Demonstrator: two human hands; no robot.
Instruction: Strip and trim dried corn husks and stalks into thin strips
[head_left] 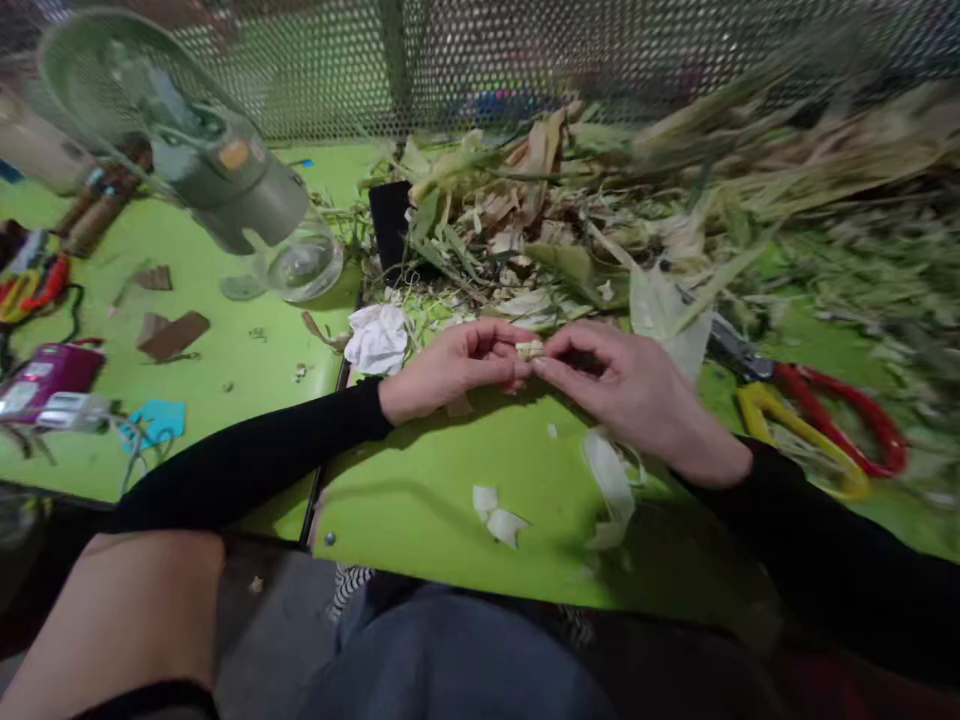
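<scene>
A small pale piece of folded leaf or husk (pixel 529 349) is pinched between my two hands, just above the green tabletop. My left hand (pixel 457 367) holds its left side with curled fingers. On the other side, the thumb and forefinger of my right hand (pixel 622 385) grip it. Beneath them lie cut white scraps (pixel 501 522) and a curled pale strip (pixel 609 485). Right of my right hand are scissors with one red and one yellow handle (pixel 832 420). A crumpled white tissue (pixel 377 338) rests near my left wrist.
Dried leaves and husks (pixel 540 210) are heaped along the back, before a perforated metal screen (pixel 480 70). A black phone-like slab (pixel 390 225) leans there. At left stand a green fan-like device (pixel 225 170), a clear cup (pixel 304 265) and a magenta box (pixel 56 380).
</scene>
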